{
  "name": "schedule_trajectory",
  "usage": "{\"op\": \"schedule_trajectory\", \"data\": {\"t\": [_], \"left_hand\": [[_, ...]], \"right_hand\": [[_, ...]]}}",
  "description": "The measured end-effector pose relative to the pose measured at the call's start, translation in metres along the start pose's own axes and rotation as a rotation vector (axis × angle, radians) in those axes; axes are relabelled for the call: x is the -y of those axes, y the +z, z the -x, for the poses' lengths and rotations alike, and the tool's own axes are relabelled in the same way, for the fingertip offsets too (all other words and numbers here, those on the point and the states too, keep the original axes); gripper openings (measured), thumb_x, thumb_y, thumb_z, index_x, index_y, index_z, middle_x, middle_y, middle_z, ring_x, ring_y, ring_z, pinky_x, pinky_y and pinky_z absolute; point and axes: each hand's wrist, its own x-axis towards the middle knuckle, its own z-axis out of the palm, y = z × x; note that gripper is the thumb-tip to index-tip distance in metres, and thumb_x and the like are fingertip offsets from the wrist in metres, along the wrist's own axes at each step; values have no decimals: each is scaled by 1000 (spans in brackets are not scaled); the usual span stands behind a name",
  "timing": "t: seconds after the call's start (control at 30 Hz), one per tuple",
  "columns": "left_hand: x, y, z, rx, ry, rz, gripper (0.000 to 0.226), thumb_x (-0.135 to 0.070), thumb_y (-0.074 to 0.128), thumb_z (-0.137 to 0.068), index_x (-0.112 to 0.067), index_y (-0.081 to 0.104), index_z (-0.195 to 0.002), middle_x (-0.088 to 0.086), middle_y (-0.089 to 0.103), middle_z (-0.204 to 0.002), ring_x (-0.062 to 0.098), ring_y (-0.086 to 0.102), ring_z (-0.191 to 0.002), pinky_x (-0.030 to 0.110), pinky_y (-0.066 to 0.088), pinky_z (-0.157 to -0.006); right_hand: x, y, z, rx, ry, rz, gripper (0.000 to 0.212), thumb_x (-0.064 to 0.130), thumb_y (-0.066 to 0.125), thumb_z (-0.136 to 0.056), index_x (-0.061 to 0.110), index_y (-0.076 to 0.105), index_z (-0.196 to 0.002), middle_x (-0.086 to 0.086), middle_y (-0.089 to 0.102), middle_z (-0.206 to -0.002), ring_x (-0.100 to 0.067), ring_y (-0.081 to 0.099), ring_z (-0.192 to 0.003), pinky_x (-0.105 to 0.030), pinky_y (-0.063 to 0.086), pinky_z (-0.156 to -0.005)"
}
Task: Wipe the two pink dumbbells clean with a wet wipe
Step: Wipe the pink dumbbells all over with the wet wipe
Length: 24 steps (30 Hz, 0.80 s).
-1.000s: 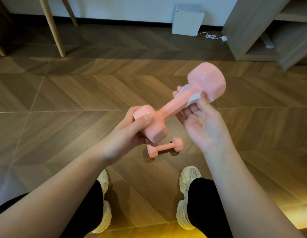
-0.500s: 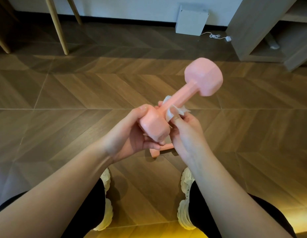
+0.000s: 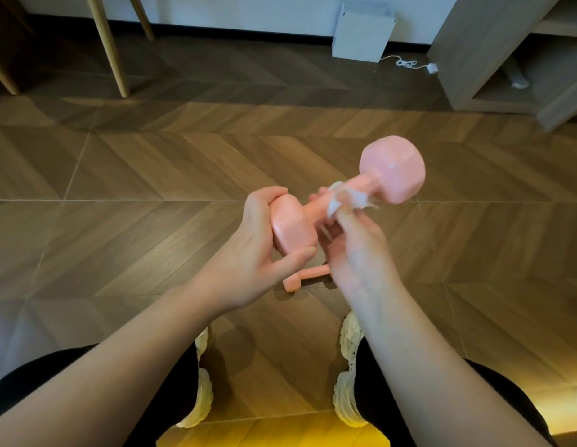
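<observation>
Dumbbell [image 3: 392,171] — smooth pink coating, slight sheen; wipe [image 3: 355,199] — thin white cloth; floor [image 3: 152,175] matt wood-grain.

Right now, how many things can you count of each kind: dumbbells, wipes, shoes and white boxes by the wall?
Pink dumbbells: 2, the held dumbbell and the floor dumbbell, which is partly hidden
Wet wipe: 1
Shoes: 2, left shoe and right shoe
White box: 1
Total: 6
</observation>
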Motion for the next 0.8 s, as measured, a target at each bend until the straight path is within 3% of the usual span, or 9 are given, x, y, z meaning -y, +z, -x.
{"op": "schedule_trajectory", "data": {"t": [0.1,0.17,0.23,0.3,0.37,0.43,0.5,0.63,0.8], "left_hand": [[2,1,-1,-10,13,-65,78,-47,69,-83,-22,22,-140,1,35,-132,-3,45,-116,8,38,-90],[0,0,-2,-6,-36,9,78,-50,71,-80,-26,25,-138,-4,41,-128,2,50,-113,11,43,-87],[-5,-3,-4,-2,-218,304,75,-60,66,-72,-33,29,-132,-8,50,-122,2,61,-104,17,51,-80],[-6,-6,-10,41,-482,663,81,-68,61,-68,-25,39,-133,1,59,-120,10,70,-95,30,57,-73],[-4,-7,-13,85,-560,758,79,-65,61,-74,-15,45,-133,12,61,-121,19,70,-91,36,57,-69],[-4,-3,-12,15,-455,683,69,-61,63,-74,-17,48,-125,7,60,-116,10,69,-89,31,56,-69],[-7,-1,-10,-72,-299,493,59,-62,63,-71,-29,44,-116,-5,54,-113,-5,63,-90,21,54,-69],[-6,-1,-9,-192,-138,206,72,-59,77,-67,-37,38,-124,-12,50,-121,4,55,-108,23,51,-82],[-10,0,-13,-113,-261,339,84,-60,75,-62,-39,37,-135,-11,48,-127,4,57,-109,26,53,-85]], "right_hand": [[-10,5,8,-44,97,35,19,18,67,-92,8,72,-107,-11,76,-105,-26,71,-104,-47,53,-100],[-7,6,9,-62,92,36,15,15,67,-91,9,73,-103,-9,77,-101,-25,71,-103,-48,52,-100],[-5,6,8,-27,55,49,10,12,66,-91,9,73,-98,-9,76,-98,-21,71,-96,-48,49,-104],[-6,7,9,12,25,95,8,11,67,-91,10,73,-96,-6,77,-99,-15,71,-92,-48,42,-110],[-7,7,10,26,6,157,8,14,69,-89,16,76,-94,-2,77,-101,-13,71,-96,-55,36,-111],[-5,5,10,42,-24,165,8,14,70,-90,16,77,-91,-3,77,-102,-13,71,-98,-57,39,-108],[2,4,5,72,-63,37,10,9,67,-91,9,72,-99,-6,77,-101,-16,73,-100,-40,55,-97],[19,1,-10,23,-103,-161,7,3,63,-92,4,67,-98,-11,76,-96,-20,75,-93,-28,60,-79],[27,-2,-14,4,-110,-238,12,5,60,-94,3,63,-106,-8,78,-88,-19,76,-87,-28,61,-74]]}}
